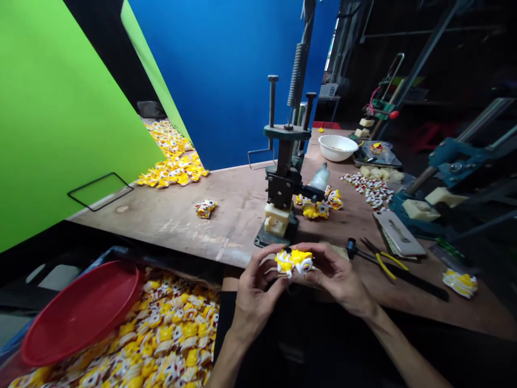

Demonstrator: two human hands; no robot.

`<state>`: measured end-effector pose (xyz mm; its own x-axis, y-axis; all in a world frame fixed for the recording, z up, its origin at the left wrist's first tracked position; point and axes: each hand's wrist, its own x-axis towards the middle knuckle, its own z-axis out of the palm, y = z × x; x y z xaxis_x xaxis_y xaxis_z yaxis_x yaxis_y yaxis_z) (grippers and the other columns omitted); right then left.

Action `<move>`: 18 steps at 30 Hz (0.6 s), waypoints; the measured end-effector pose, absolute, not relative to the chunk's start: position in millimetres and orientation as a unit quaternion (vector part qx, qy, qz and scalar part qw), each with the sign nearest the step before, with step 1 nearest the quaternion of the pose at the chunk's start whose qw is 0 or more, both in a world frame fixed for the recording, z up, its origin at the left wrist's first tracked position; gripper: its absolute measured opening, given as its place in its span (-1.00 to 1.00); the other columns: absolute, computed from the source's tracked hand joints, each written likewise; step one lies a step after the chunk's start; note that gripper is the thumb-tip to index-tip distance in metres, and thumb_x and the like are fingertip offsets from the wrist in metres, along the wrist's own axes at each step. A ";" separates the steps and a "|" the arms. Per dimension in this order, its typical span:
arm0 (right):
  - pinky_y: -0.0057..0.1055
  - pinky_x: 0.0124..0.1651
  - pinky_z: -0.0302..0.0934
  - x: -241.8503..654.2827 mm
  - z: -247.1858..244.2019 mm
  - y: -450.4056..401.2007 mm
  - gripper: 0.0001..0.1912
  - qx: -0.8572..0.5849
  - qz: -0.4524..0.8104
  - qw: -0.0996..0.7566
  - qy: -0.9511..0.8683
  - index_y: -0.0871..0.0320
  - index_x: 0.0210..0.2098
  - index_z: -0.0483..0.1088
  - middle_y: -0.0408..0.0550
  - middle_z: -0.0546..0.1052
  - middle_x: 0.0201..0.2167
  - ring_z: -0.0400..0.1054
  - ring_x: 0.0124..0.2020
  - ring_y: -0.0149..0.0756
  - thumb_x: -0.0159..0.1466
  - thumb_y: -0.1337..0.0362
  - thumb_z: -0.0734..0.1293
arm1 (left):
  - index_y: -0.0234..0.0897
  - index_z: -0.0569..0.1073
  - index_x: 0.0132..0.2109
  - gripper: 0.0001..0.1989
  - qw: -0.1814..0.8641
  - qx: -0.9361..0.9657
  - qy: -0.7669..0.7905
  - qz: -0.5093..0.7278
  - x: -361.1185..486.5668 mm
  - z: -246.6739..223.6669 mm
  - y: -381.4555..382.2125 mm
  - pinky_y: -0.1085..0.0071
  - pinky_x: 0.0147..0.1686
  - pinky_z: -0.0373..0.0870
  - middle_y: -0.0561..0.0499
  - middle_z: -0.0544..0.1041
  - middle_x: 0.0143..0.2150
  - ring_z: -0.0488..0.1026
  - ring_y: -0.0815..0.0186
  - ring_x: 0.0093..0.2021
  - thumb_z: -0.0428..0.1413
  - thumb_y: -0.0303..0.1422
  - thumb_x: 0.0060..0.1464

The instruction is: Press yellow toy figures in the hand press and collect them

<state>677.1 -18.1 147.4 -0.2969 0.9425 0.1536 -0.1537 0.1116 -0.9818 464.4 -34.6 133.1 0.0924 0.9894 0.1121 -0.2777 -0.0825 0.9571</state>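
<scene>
Between my two hands, just off the table's front edge, I hold a small yellow-and-white lion-dance toy figure (294, 262). My left hand (258, 288) pinches its left end with thumb and fingers. On the other end, the fingers of my right hand (338, 276) close around it. Right behind the figure stands a hand press (280, 186) with a tall spring and a cream-coloured block (277, 219) at its base. A similar toy figure (205, 208) lies alone on the table to the left of the press.
A bin of yellow-and-white toy pieces (173, 334) with a red basin (83, 312) sits at lower left. On the right lie a hammer (398, 272), pliers (383, 258), a phone (399, 233) and another press (428, 199). A white bowl (337, 147) stands farther back.
</scene>
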 end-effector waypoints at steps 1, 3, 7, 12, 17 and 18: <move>-0.36 0.21 0.55 676.6 148.4 -19.2 -0.59 -0.348 0.569 0.480 -0.570 -0.18 0.21 0.57 -0.12 0.64 0.21 0.61 0.16 -0.22 0.39 0.19 0.57 | -0.07 0.53 0.23 -0.52 0.567 0.478 0.368 0.561 464.3 133.4 -33.5 0.24 0.17 0.67 -0.08 0.57 0.32 0.64 0.11 0.21 0.42 -0.41 0.21; -0.35 0.24 0.53 675.7 149.8 -21.3 -0.59 -0.351 0.567 0.477 -0.573 -0.17 0.20 0.58 -0.12 0.64 0.22 0.60 0.18 -0.22 0.39 0.19 0.57 | -0.07 0.53 0.22 -0.51 0.569 0.477 0.359 0.566 464.4 135.1 -32.5 0.21 0.20 0.65 -0.09 0.57 0.34 0.62 0.09 0.24 0.43 -0.42 0.19; -0.31 0.27 0.52 678.3 148.7 -21.0 -0.56 -0.371 0.568 0.451 -0.580 -0.14 0.24 0.54 -0.08 0.63 0.24 0.58 0.22 -0.18 0.40 0.15 0.56 | -0.17 0.55 0.14 -0.49 0.599 0.439 0.376 0.554 464.0 138.1 -34.0 0.27 0.12 0.67 -0.11 0.63 0.22 0.67 0.11 0.13 0.50 -0.43 0.08; -0.06 0.20 0.55 718.2 137.6 21.2 -0.49 -0.491 0.439 0.433 -0.616 0.02 0.26 0.52 0.09 0.67 0.15 0.62 0.11 -0.01 0.46 -0.11 0.43 | -0.39 0.51 0.09 -0.68 0.776 0.144 0.324 0.522 456.4 141.6 -27.5 0.46 -0.25 0.65 -0.18 0.65 -0.13 0.66 0.27 -0.25 0.25 -0.23 0.38; 0.17 0.34 0.37 773.7 111.8 111.9 -0.52 -0.574 0.095 0.358 -0.730 0.13 0.17 0.58 0.26 0.61 0.19 0.50 0.24 0.22 0.48 -0.07 0.34 | -0.45 0.49 0.00 -0.66 0.810 -0.017 0.282 0.513 435.9 147.5 -4.3 0.61 -0.40 0.50 -0.21 0.57 -0.23 0.53 0.41 -0.38 -0.06 -0.25 0.53; 0.21 0.41 0.28 779.7 107.6 126.7 -0.53 -0.564 0.057 0.312 -0.763 0.15 0.17 0.59 0.31 0.57 0.26 0.42 0.33 0.29 0.47 -0.03 0.36 | -0.45 0.48 -0.02 -0.66 0.799 -0.004 0.301 0.521 428.4 147.5 1.3 0.60 -0.40 0.50 -0.19 0.56 -0.23 0.51 0.42 -0.39 -0.07 -0.25 0.53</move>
<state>779.7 126.7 107.6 -0.1700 0.8955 0.4114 0.8244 0.3580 -0.4385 428.4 1.3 147.5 0.2760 0.8303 -0.4842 -0.8351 0.4566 0.3069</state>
